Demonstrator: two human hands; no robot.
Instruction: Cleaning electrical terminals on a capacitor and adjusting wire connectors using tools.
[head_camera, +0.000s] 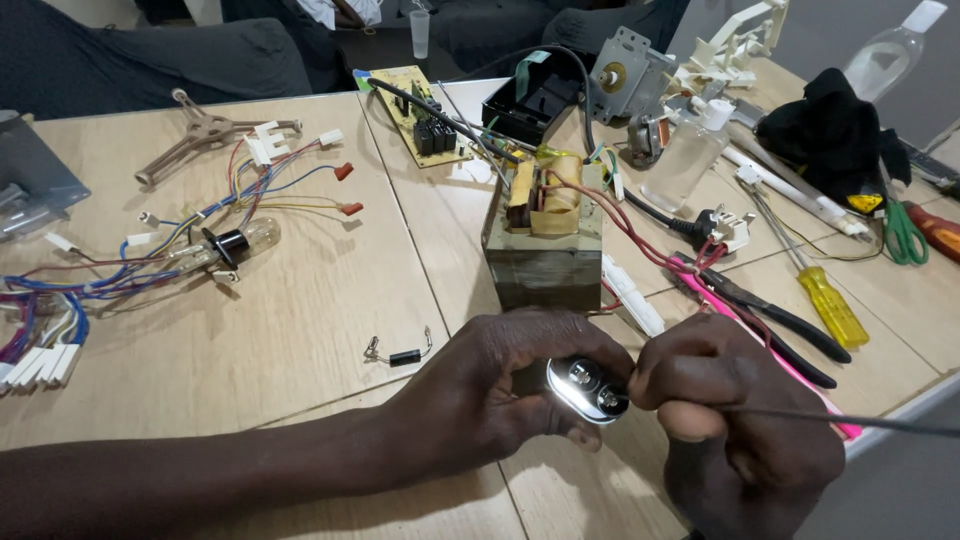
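In my left hand (500, 385) I hold a capacitor (588, 388) whose metal end is polished and mirror-bright, glaring under the light. At twelve o'clock from it sits the transformer (545, 235), dull laminated steel with glossy yellow tape on its windings. The table (290, 300) is pale wood-grain laminate, smooth and matt. At three o'clock I see a screwdriver (830, 300) with a translucent yellow plastic handle; at two o'clock, matt black cloth (830, 135); at ten o'clock, a clear glass bulb (245, 240).
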